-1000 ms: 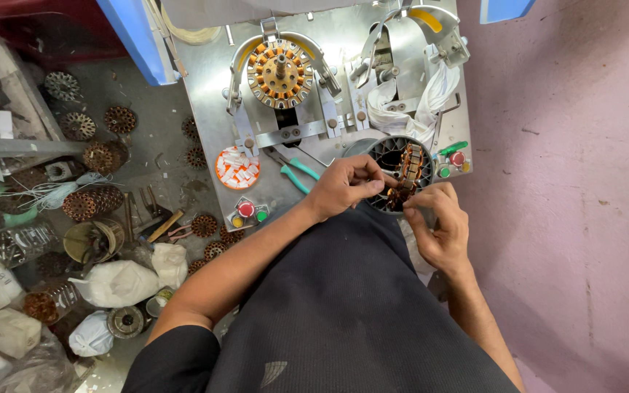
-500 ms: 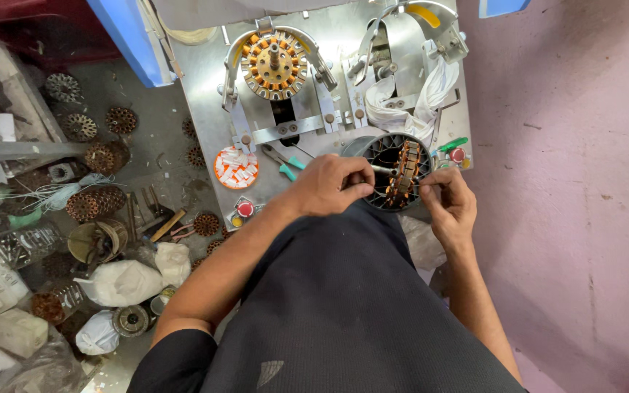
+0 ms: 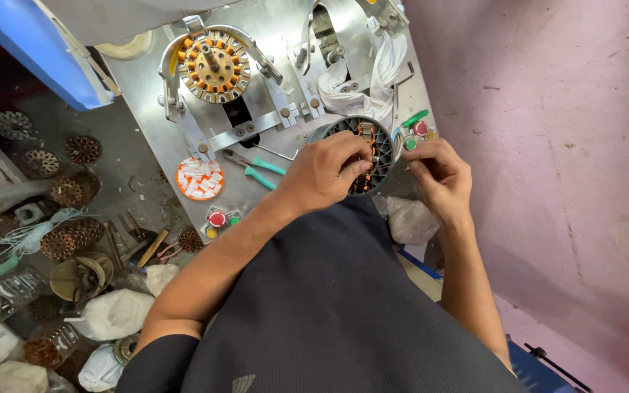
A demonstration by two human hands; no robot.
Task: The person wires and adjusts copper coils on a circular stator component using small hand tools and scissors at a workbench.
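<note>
Stator core (image 3: pixel 373 149): round, dark slotted ring with copper-orange windings on part of its teeth. Sits upper centre-right of the frame, on the metal machine plate, face toward the camera. Lower-left part hidden under the fingers of one hand; the right rim sits just beside the other. Thin wire ends at the right edge, too small to make out.

Clad in a plain dark charcoal T-shirt (image 3: pixel 329 313), short-sleeved, the fabric finely woven and lightly creased. Left sleeve (image 3: pixel 158 364) ending above the elbow, at the shirt's lower left edge. Bare forearms beyond the shirt, no watch, ring or glove on left hand (image 3: pixel 325 171) or right hand (image 3: pixel 442 175). Nails short.
</note>
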